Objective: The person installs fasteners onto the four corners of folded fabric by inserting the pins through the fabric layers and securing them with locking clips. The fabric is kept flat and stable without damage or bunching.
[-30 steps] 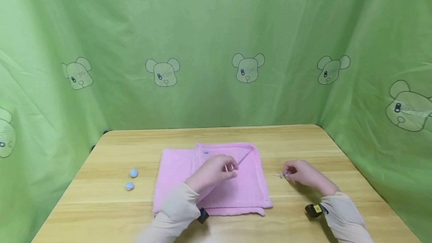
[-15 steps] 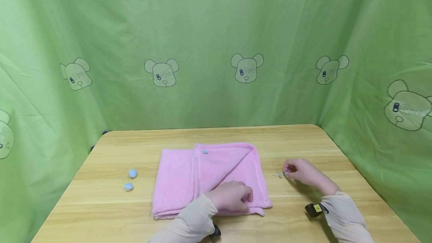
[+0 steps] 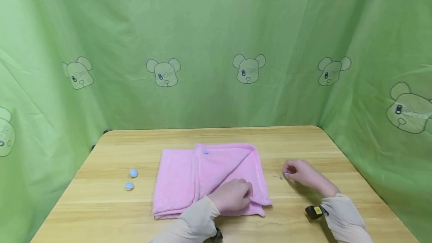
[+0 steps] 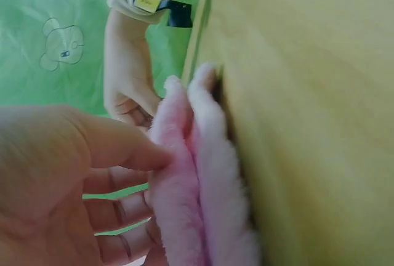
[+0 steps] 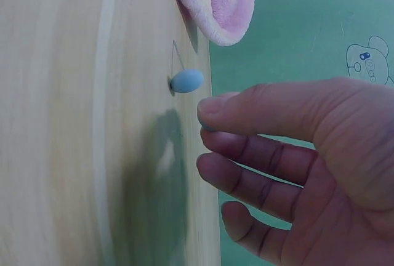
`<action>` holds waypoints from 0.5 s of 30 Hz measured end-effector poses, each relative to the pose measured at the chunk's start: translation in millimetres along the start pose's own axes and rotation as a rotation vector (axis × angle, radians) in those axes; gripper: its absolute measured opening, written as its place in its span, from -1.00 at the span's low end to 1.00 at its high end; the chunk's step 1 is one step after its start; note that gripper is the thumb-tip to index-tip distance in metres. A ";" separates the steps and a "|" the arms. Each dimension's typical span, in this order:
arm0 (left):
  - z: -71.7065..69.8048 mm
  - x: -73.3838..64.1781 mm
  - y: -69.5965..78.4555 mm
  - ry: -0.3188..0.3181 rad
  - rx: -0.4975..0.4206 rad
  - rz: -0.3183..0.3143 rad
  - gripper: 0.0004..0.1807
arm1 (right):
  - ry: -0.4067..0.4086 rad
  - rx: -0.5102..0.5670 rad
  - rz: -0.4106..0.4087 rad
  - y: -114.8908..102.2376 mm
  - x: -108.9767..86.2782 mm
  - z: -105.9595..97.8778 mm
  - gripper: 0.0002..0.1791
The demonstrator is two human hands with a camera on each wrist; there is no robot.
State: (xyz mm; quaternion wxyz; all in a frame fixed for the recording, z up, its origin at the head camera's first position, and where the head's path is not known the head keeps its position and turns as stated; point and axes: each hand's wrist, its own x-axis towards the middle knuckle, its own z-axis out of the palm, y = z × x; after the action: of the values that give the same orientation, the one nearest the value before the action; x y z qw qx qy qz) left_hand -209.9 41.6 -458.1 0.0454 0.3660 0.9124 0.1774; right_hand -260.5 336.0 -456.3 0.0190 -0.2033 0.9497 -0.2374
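A pink fleece blanket (image 3: 177, 183) lies folded on the table, its top layer turned back along a diagonal. My left hand (image 3: 233, 196) pinches the top layer at the near edge, towards the right corner; in the left wrist view the thumb (image 4: 132, 146) presses on it, with a lower layer apart behind. To the right of the blanket, my right hand (image 3: 305, 173) pinches a small blue piece (image 5: 208, 128) between thumb and forefinger, mostly hidden by them. Just beyond those fingertips a pin with a round blue head (image 5: 188, 80) lies on the table, its spike towards the blanket.
Two blue round caps (image 3: 133, 173) sit on the wooden table (image 3: 101, 207) left of the blanket. A small blue button-like piece (image 3: 206, 152) is on the blanket near its far edge. A green curtain (image 3: 206, 96) with bear heads encloses the table at the back and sides.
My left hand has come from over the middle of the blanket to its near edge and taken hold there, raising that edge slightly. The right hand has stayed in place.
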 end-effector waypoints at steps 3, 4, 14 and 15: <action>-6.1 1.8 -4.3 0.061 -0.136 -0.031 -0.93 | 0.027 0.007 -0.011 0.4 -0.3 -0.1 -0.88; -8.9 2.2 -5.9 0.079 -0.193 -0.050 -0.92 | 0.041 0.008 -0.013 -0.1 -0.4 -0.4 -0.88; -33.2 2.0 -27.1 0.273 -0.533 -0.184 -0.90 | 0.365 -0.019 -0.186 -28.7 5.6 -4.8 -0.80; -34.9 1.6 -29.4 0.291 -0.560 -0.192 -0.90 | 0.394 -0.018 -0.205 -33.4 6.6 -5.1 -0.79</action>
State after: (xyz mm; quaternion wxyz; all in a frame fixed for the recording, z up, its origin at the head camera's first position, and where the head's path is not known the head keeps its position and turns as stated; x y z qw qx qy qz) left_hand -237.6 12.9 -436.0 0.0301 0.2223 0.8555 0.4666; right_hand -254.5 308.8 -436.0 -0.1931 -0.2486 0.9115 -0.2646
